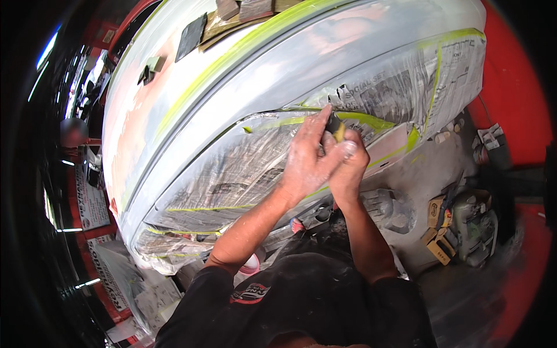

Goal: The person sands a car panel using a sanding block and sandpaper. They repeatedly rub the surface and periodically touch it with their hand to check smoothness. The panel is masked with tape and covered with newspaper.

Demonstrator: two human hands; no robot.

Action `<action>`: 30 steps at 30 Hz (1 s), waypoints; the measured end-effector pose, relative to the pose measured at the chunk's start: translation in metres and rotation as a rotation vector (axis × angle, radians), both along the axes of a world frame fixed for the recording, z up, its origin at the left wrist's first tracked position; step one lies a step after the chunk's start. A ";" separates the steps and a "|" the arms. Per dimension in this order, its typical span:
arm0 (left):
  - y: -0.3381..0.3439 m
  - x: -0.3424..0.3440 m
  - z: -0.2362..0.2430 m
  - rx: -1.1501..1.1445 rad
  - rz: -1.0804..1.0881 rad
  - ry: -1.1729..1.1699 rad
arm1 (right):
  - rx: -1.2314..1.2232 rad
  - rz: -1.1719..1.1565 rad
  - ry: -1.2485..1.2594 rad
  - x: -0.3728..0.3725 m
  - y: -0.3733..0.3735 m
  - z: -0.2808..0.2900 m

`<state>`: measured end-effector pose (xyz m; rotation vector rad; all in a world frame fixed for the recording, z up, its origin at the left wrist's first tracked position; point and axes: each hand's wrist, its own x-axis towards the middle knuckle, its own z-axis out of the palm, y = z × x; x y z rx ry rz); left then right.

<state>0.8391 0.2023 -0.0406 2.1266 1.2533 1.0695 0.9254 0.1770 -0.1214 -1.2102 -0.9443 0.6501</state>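
My left hand (306, 158) and my right hand (350, 165) come together over the side of a car body (232, 95). Between them is a small dark and yellow piece (335, 124), perhaps folded sandpaper; the fingers partly hide it. The left forefinger reaches along its dark part to the edge of the window masking. Curled closed, my right hand sits at its yellow end. Newspaper (243, 162) covers the side windows, bordered by yellow-green masking tape (374, 120). The newspaper is torn just beyond my fingertips. Pale dust coats both hands.
On the car's roof lie a dark sheet (191, 36), brown sheets (232, 24) and a small block (155, 64). Cardboard boxes (439, 246) and a grey-green container (473, 223) stand on the floor at right. A red surface (519, 75) rises beyond.
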 end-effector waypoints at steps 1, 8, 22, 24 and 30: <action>0.000 0.007 0.000 -0.040 -0.010 -0.015 | 0.069 -0.001 -0.099 0.003 0.001 0.011; 0.065 -0.009 0.003 0.198 0.024 0.347 | 0.029 0.186 -0.088 0.023 -0.023 -0.009; 0.086 -0.062 -0.014 0.552 -0.185 0.827 | -0.413 0.030 0.050 0.085 -0.107 -0.097; 0.087 -0.059 -0.013 0.554 -0.171 0.841 | -0.395 0.014 -0.022 0.086 -0.111 -0.108; 0.100 -0.044 -0.021 0.573 -0.204 0.838 | -0.396 0.003 0.021 0.088 -0.118 -0.113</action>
